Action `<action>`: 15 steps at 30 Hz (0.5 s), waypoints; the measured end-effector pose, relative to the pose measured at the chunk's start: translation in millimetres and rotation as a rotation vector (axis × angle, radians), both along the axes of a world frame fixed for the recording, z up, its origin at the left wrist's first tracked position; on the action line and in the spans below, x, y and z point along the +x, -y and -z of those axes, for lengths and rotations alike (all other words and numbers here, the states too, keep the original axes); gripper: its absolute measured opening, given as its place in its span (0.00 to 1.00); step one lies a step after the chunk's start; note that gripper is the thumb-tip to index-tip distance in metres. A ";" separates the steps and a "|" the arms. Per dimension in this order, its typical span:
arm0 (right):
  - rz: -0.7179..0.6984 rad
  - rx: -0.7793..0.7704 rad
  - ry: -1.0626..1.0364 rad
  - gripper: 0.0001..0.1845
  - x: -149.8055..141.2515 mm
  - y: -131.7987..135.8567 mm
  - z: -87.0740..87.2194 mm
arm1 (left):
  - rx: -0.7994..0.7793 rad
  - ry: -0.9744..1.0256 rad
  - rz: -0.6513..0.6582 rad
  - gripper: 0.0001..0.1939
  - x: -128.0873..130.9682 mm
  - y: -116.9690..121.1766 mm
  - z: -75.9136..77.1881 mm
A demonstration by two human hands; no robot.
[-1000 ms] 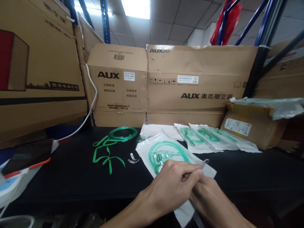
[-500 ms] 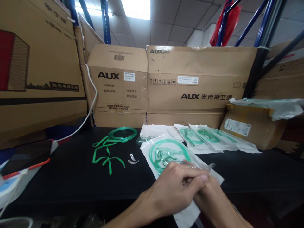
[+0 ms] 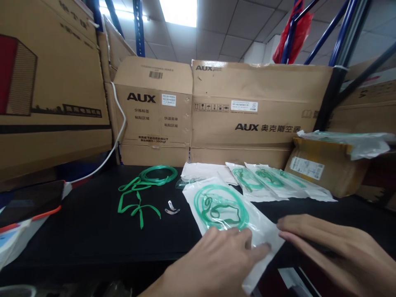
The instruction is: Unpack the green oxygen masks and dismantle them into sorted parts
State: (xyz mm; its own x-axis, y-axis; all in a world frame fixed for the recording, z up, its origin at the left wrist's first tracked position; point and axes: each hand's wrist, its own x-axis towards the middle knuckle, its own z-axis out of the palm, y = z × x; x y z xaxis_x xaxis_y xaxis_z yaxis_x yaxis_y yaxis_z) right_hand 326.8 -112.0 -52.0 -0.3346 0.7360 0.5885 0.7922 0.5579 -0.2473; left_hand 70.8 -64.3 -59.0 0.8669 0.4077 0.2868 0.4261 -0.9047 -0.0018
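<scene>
A clear-and-white pouch [image 3: 201,194] lies at the table's front edge, with coiled green tubing [image 3: 244,206] and a dark green strap inside. Across its lower part rests my left hand [image 3: 216,255], thumb stretched out over the film and fingers lying on the pouch. My right hand [image 3: 334,247] is at the pouch's right edge, thumb and fingertips pinched together on it. Left of the pouch are two small curved metal strips [image 3: 171,208], loose green straps [image 3: 140,208] and a bare coil of green tubing [image 3: 157,175].
Several more filled pouches [image 3: 247,181] lie behind to the right, beside a brown carton [image 3: 321,165] topped with pouches. A white sheet [image 3: 207,172] lies behind the near pouch. Tall cardboard panels [image 3: 247,115] back the table. A dark-screened device [image 3: 34,202] with a white cable sits left.
My hands were crossed together over the pouch's lower right. My right hand has moved right to the pouch's edge, and my left hand has shifted slightly down, uncovering more of the strap.
</scene>
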 end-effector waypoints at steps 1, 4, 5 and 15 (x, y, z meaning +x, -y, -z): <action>0.013 0.024 0.025 0.14 -1.1 -1.6 2.3 | 0.075 -0.041 0.013 0.24 1.7 1.8 5.0; 0.003 -0.033 0.160 0.26 -9.9 -4.4 7.8 | 0.261 -0.063 0.012 0.12 5.9 6.5 16.0; -0.013 -0.086 0.208 0.32 -13.5 -4.0 8.5 | 0.295 -0.046 0.006 0.08 6.3 7.8 17.0; -0.059 -0.179 0.230 0.47 -27.5 -23.5 26.2 | 0.604 0.515 0.141 0.11 16.7 12.9 -2.1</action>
